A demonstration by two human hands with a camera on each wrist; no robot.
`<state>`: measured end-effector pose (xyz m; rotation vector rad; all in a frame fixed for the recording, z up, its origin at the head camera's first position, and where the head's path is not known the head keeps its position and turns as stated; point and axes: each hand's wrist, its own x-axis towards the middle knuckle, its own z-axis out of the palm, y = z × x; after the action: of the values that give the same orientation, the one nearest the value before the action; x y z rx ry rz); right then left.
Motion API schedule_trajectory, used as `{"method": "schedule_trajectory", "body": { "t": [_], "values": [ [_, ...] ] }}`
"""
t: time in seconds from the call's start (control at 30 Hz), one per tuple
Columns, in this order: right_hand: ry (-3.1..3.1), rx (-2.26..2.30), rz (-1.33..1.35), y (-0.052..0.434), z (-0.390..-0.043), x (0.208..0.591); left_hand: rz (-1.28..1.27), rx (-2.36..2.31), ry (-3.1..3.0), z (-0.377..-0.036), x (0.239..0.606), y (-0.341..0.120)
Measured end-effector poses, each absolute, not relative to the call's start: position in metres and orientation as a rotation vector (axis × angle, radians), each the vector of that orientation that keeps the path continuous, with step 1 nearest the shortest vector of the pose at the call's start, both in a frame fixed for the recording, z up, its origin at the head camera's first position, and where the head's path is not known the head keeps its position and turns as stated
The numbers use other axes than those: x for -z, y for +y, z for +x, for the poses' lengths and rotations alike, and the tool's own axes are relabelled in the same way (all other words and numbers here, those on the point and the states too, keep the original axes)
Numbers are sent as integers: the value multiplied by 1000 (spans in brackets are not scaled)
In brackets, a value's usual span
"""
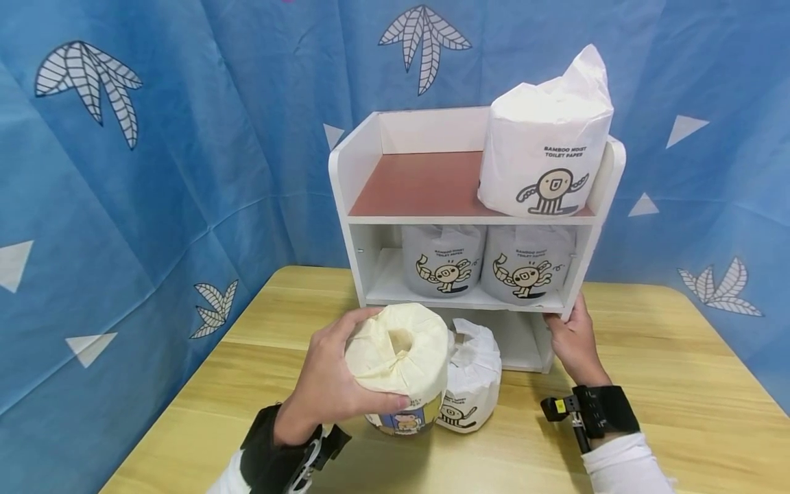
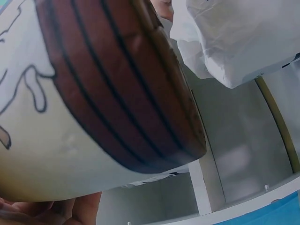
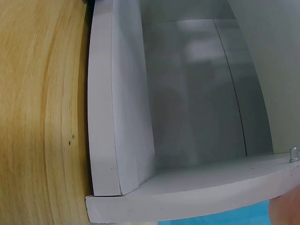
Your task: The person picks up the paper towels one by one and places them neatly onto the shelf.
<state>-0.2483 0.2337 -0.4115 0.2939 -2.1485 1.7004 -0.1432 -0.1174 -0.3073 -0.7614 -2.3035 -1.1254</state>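
Fingers of the left hand (image 1: 324, 384) curl over the top and side of a cream-wrapped toilet roll (image 1: 400, 367), clamped on it just above the wooden table (image 1: 666, 384). It looks light and soft (the plastic wrap likely slick), so a broad grasp around the barrel should suit better than a pinch at the twisted top. A white-wrapped roll (image 1: 472, 387) touches it. The right hand (image 1: 574, 343) grips the white shelf unit (image 1: 345, 178) at its lower right corner.
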Motion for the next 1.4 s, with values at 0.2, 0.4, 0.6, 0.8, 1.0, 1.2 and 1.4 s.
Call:
{"method": "schedule_trajectory", "body": {
  "t": [0.2, 0.4, 0.6, 0.8, 1.0, 1.2, 1.4],
  "values": [
    [-2136, -1708, 303, 234, -248, 412, -783, 1134, -2277, -147, 302, -116],
    [-2150, -1706, 293, 234, -248, 411, -782, 1144, -2263, -152, 296, -116],
    [-2152, -1716, 294, 233, -247, 411, -755, 1138, -2271, -156, 289, -117],
    [-2146, -1719, 289, 234, -247, 412, -760, 1120, -2260, -160, 281, -115],
    [-2144, -1715, 297, 234, -247, 414, -786, 1090, -2226, -164, 274, -115],
    [-2152, -1736, 292, 233, -246, 416, -780, 1066, -2225, -165, 267, -115],
    [-2143, -1729, 297, 234, -248, 414, -760, 1083, -2215, -171, 258, -114]
  ]
}}
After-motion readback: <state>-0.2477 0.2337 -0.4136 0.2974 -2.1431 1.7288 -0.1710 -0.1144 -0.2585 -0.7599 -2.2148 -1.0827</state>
